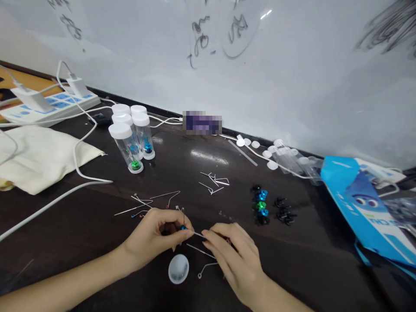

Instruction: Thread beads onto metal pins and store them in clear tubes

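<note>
My left hand (162,232) is closed in a pinch around a small blue metal part (183,227), with a thin dark pin standing up from it. My right hand (235,255) pinches a thin metal rod (199,235) whose far end meets the left fingertips. Whether the rod sits inside the blue part is hidden by the fingers. Just below the hands is a small white cup-like cap (178,269) with tiny dark bits inside. Beside it lie a straight metal rod (199,250) and a wire with a looped end (206,269), partly under my right hand.
Bent wires (141,203) and L-shaped hex keys (214,182) lie beyond the hands. Blue and green metal parts (261,205) and black pieces (284,212) sit right. Capped clear tubes (125,145) stand left, near a white cable (76,151). A blue bag (367,208) lies far right.
</note>
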